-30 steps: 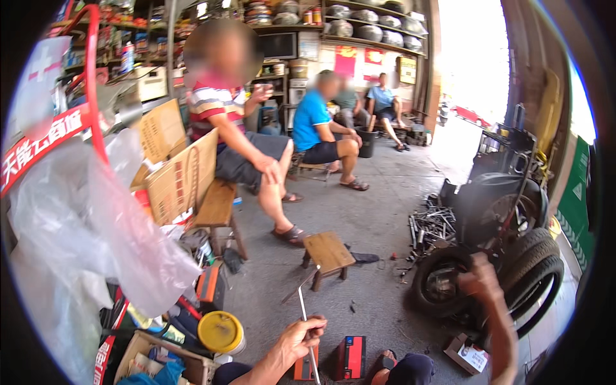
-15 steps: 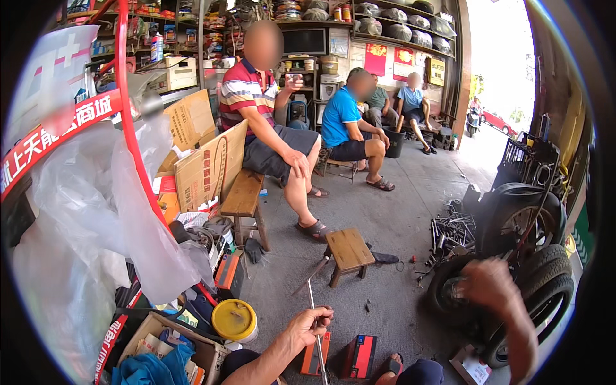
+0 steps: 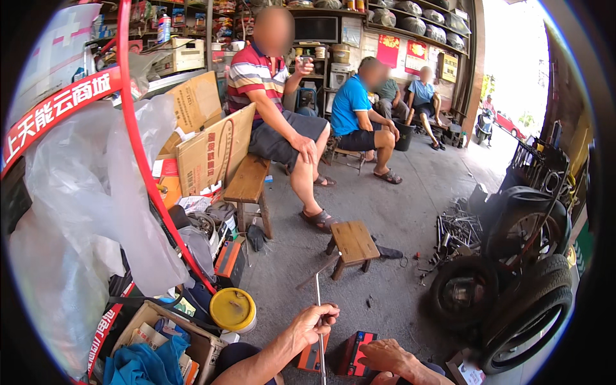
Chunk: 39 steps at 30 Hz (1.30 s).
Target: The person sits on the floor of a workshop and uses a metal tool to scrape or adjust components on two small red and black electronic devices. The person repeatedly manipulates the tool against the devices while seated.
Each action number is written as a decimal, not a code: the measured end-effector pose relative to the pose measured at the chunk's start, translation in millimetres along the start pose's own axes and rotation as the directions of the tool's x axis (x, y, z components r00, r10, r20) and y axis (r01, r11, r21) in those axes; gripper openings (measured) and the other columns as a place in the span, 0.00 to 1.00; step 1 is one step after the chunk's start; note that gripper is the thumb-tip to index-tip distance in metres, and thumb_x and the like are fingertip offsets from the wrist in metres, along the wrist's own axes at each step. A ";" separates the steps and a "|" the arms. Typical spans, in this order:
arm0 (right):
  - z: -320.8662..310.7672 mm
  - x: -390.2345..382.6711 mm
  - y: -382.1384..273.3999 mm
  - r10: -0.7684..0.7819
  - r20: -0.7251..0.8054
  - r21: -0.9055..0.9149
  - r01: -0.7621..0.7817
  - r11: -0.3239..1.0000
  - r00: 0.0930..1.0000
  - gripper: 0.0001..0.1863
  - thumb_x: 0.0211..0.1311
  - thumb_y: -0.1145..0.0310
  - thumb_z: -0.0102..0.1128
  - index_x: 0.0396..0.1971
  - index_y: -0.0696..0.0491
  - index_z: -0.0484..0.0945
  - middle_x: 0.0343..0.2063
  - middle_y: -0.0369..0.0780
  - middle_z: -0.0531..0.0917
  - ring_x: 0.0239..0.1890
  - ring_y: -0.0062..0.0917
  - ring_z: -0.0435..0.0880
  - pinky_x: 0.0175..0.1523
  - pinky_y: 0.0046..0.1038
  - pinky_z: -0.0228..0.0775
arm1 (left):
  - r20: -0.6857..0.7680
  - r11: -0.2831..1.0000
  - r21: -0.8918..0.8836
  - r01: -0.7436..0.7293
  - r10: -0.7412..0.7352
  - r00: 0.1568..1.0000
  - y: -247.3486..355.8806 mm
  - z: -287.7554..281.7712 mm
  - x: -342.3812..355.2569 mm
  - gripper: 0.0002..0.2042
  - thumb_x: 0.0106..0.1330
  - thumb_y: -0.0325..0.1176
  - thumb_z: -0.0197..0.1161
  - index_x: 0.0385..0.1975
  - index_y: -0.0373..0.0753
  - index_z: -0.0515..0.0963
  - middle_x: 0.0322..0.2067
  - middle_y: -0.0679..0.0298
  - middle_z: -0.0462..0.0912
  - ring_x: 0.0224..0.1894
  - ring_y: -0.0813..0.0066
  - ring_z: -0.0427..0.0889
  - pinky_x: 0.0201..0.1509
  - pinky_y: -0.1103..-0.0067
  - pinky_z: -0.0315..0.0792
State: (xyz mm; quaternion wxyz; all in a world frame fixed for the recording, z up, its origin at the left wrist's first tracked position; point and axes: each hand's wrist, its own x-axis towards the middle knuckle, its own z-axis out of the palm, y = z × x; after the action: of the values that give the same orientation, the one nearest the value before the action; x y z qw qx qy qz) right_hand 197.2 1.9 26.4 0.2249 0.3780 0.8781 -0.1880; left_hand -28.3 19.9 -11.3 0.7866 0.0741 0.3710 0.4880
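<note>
My left hand (image 3: 314, 321) is wrapped round a long, thin silver metal rod (image 3: 317, 292), held upright. The rod bends sideways near its top, and its lower end runs out of the picture. My right hand (image 3: 388, 356) is low in front of me, its fingers curled toward the rod; whether they hold anything is hidden. Just beyond that hand, a red-and-black box (image 3: 355, 351) stands on the floor. Behind the rod, another orange-red box (image 3: 311, 355) is partly covered by my left hand and forearm.
A small wooden stool (image 3: 353, 244) stands ahead. Yellow-lidded bucket (image 3: 232, 309) and open cardboard box (image 3: 208, 343) are at left. Tyres (image 3: 529, 330) and a pile of metal parts (image 3: 459, 231) lie at right. Several people sit beyond, one on a wooden bench (image 3: 247, 183).
My right hand has come down and leftward from beside the tyres to near the red-and-black box. The left hand keeps its hold on the rod. The view has shifted slightly.
</note>
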 end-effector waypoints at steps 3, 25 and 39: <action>38.6 29.9 53.9 -0.141 0.285 0.075 0.124 0.989 0.948 0.13 0.57 0.60 0.58 0.33 0.55 0.80 0.31 0.46 0.83 0.36 0.41 0.84 0.36 0.40 0.74 | 0.027 0.999 -0.005 0.035 -0.035 0.999 2.0 -4.4 -1.8 0.04 0.59 0.23 0.63 0.32 0.38 0.76 0.26 0.64 0.79 0.21 0.83 0.75 0.12 0.89 0.53; 96.8 21.4 87.2 0.171 -0.201 0.155 -0.141 0.978 0.965 0.05 0.47 0.73 0.60 0.22 0.57 0.82 0.25 0.44 0.84 0.31 0.36 0.85 0.28 0.36 0.73 | -0.159 0.990 0.013 0.137 -0.133 0.978 5.6 8.2 6.3 0.04 0.56 0.23 0.63 0.29 0.40 0.77 0.23 0.61 0.79 0.20 0.76 0.77 0.10 0.87 0.55; -144.2 -111.9 -142.1 -0.297 -0.601 -0.503 -0.063 0.862 0.742 0.13 0.39 0.69 0.64 0.25 0.60 0.75 0.20 0.40 0.77 0.22 0.25 0.78 0.23 0.30 0.65 | -0.157 0.968 0.235 0.089 -0.053 0.986 12.0 10.7 -15.4 0.03 0.60 0.26 0.63 0.31 0.38 0.76 0.28 0.63 0.79 0.24 0.78 0.78 0.20 0.86 0.68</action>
State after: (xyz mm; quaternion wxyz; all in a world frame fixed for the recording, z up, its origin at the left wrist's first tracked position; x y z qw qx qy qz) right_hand 123.0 -82.2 228.6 -0.0241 0.2913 0.9405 0.1734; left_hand -33.6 16.1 9.9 0.7587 0.1188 0.4879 0.4151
